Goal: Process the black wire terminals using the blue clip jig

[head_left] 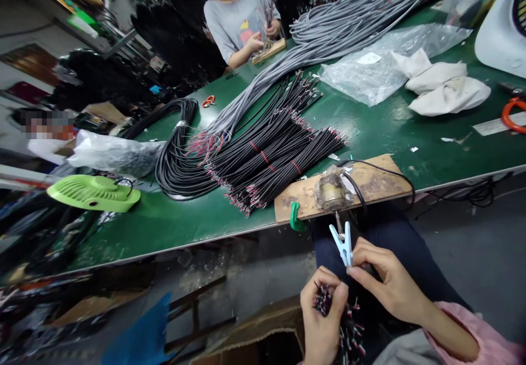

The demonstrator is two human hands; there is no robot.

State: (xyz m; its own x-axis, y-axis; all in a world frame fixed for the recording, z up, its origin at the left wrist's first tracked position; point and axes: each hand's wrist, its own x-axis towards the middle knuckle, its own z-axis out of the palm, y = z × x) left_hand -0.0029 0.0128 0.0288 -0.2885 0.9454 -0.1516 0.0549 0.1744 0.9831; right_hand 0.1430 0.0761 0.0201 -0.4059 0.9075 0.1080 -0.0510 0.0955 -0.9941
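My left hand (324,313) is closed around a bundle of dark cables (350,332) with red and white wire ends. Thumb and index finger of my right hand (384,277) are pinched together at the lower end of a light blue clothespin (342,244); what lies between the fingertips is too small to tell. The clothespin's two arms spread upward beside a thin metal rod (339,222). That rod sticks out from a tape-wrapped block (332,190) on a wooden board (382,178) at the table edge.
Bundles of black cables (263,162) and long grey cables (329,33) lie on the green table (164,231). A green clamp (295,217) grips the board. Orange-handled scissors (513,115) and a white cloth (450,88) lie right. Across sits another person (242,20). Below is a cardboard box (255,332).
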